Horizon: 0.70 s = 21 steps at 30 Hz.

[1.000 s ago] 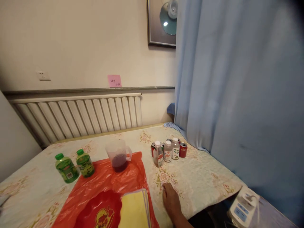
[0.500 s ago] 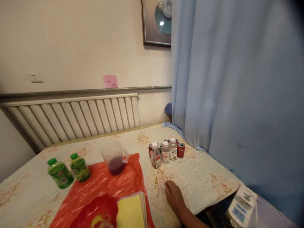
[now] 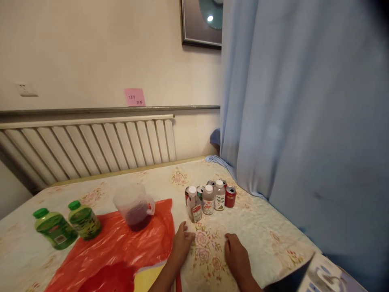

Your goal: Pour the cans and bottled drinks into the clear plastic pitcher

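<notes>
My left hand (image 3: 182, 245) is over the near part of the table, thumb and forefinger apart, holding nothing. Just beyond its fingertips stands a clear bottle with a white cap and red label (image 3: 195, 209). My right hand (image 3: 238, 256) hovers to the right, empty, its fingers loosely bent and pointing forward. Beside the first bottle are a second white-capped bottle (image 3: 208, 202) and a third one with a leaf-patterned label (image 3: 219, 198). A red can (image 3: 230, 198) stands at the right end of this group. Several more cans are partly hidden behind the bottles.
A clear jug (image 3: 133, 202) with dark liquid stands on a red plastic sheet (image 3: 152, 239). Two green-capped bottles (image 3: 56, 231) are at left. A red dish (image 3: 112, 278) and yellow cloth (image 3: 148, 278) lie in front. A blue curtain (image 3: 273, 121) hangs along the right; a white power strip (image 3: 323, 275) is below.
My left hand has moved from the red dish to the right, near the bottles. My right hand has shifted slightly right. The view has turned a little to the right.
</notes>
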Available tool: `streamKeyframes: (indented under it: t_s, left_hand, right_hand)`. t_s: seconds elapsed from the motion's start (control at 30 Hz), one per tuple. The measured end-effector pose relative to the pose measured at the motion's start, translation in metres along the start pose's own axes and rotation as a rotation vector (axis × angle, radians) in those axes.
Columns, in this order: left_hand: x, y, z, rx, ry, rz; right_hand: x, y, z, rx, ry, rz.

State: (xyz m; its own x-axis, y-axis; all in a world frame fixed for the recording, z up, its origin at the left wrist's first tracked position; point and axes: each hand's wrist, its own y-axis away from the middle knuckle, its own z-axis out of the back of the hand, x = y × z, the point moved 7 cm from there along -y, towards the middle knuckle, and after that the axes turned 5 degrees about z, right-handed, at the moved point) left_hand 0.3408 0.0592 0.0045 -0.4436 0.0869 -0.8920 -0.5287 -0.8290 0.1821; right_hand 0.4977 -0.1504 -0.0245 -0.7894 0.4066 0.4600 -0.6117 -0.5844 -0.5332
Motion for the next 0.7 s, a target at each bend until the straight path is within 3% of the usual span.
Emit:
streamKeyframes:
  t_s: [0.13,0.3,0.47,0.7]
  left_hand:
    - [-0.003,-0.036,-0.020,-0.054,-0.014,-0.005]
    - [-0.006,-0.064,-0.030,-0.094,-0.028,-0.042]
    - [-0.012,-0.073,-0.036,-0.067,-0.027,-0.148]
    - [-0.017,-0.071,-0.039,-0.058,-0.014,-0.195]
  right_hand:
    - [0.001,-0.001,-0.003,0.035,0.058,0.027]
    - [0.002,-0.001,-0.005,0.050,0.097,0.055]
    - [0.002,0.000,-0.004,0.016,0.065,0.073]
    - [0.002,0.000,-0.003,0.029,0.051,0.050]
